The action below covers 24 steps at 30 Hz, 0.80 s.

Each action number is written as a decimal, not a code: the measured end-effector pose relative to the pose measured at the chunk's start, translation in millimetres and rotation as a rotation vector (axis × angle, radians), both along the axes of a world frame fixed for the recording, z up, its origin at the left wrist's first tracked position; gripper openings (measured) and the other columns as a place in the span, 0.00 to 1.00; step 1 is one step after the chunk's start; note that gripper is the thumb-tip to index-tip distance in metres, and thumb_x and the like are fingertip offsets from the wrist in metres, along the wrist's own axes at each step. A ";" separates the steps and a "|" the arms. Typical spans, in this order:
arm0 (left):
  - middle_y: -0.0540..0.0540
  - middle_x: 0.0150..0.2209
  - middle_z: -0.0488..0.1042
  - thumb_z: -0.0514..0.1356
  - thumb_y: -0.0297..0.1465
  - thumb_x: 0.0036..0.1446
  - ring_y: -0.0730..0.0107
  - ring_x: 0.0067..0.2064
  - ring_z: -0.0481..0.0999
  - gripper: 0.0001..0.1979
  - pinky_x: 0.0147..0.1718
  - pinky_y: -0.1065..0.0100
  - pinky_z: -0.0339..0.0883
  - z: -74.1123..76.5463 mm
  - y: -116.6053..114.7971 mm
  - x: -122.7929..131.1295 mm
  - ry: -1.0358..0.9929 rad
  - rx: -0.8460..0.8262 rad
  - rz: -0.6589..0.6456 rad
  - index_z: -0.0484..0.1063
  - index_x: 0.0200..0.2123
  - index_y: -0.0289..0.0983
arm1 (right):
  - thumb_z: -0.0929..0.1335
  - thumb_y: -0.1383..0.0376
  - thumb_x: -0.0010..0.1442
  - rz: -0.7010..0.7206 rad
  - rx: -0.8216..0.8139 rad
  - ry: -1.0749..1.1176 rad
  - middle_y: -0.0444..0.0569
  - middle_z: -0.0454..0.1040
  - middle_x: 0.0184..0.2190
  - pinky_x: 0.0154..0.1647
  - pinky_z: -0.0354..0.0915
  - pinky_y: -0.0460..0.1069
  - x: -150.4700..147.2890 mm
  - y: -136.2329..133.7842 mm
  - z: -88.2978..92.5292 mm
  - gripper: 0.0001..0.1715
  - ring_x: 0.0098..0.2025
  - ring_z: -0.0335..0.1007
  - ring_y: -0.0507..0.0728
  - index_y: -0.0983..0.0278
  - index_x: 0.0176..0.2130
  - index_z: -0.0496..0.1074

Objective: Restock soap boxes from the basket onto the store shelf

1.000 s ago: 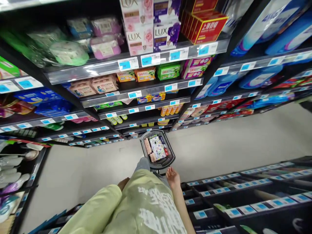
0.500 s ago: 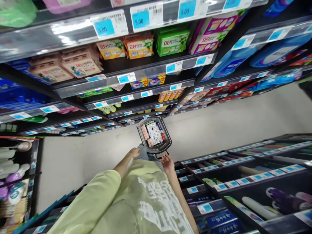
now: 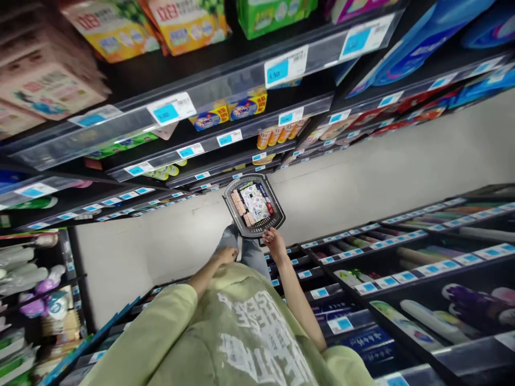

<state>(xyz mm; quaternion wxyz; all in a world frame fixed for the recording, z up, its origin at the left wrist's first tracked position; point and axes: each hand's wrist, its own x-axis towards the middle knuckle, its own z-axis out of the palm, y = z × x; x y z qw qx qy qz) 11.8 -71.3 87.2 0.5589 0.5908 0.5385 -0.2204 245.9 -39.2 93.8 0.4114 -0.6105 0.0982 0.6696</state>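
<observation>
A grey shopping basket (image 3: 277, 214) stands low in front of my legs. Inside it lie pale pink packs (image 3: 238, 203), white patterned packs (image 3: 254, 199) and a dark blue and red pack (image 3: 265, 198). My right hand (image 3: 275, 244) is at the near rim, its fingers curled on the basket's handle, which they mostly cover. By my thigh my left hand (image 3: 227, 255) hangs with the fingers loosely closed; I see nothing in it. Grey-blue trousers (image 3: 253, 257) show below my green shirt (image 3: 193, 332).
Ahead, shelves hold orange soap packs (image 3: 187, 24), green packs (image 3: 273, 16), yellow-and-blue boxes (image 3: 247, 104) and blue bottles (image 3: 422, 45). Another shelf unit (image 3: 442, 268) flanks me at the right. Grey aisle floor (image 3: 341, 182) runs between them. Bottles (image 3: 24, 279) stand on the left rack.
My view has come closer to the front shelves, which look larger and higher up. My right hand has moved up to the basket's near rim. More of my trousers shows.
</observation>
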 end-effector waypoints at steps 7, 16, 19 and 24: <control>0.43 0.46 0.78 0.59 0.41 0.66 0.61 0.47 0.78 0.17 0.50 0.53 0.72 -21.5 56.2 -13.9 0.115 -0.061 -0.117 0.74 0.49 0.34 | 0.71 0.60 0.54 -0.039 -0.080 -0.035 0.46 0.80 0.39 0.35 0.73 0.48 8.0 10.2 -23.5 0.13 0.36 0.78 0.54 0.59 0.40 0.70; 0.46 0.47 0.81 0.53 0.29 0.64 0.63 0.50 0.79 0.16 0.47 0.69 0.68 -105.0 149.5 -6.5 0.170 0.020 -0.265 0.74 0.52 0.43 | 0.76 0.59 0.48 -0.106 -0.260 -0.099 0.45 0.79 0.34 0.29 0.71 0.48 -1.1 1.4 -95.6 0.17 0.33 0.78 0.55 0.59 0.36 0.69; 0.43 0.50 0.80 0.54 0.29 0.62 0.60 0.52 0.78 0.16 0.48 0.67 0.69 -151.0 171.2 5.9 0.179 0.034 -0.323 0.75 0.50 0.42 | 0.76 0.58 0.46 -0.117 -0.298 -0.139 0.45 0.79 0.36 0.30 0.72 0.48 -2.4 4.2 -133.8 0.21 0.34 0.77 0.55 0.59 0.39 0.69; 0.39 0.46 0.80 0.55 0.28 0.62 0.57 0.50 0.78 0.13 0.50 0.63 0.69 -227.8 204.6 39.8 0.200 0.090 -0.399 0.78 0.43 0.37 | 0.77 0.57 0.44 -0.078 -0.311 -0.192 0.44 0.76 0.35 0.31 0.72 0.48 1.1 24.1 -213.5 0.25 0.35 0.76 0.55 0.59 0.40 0.68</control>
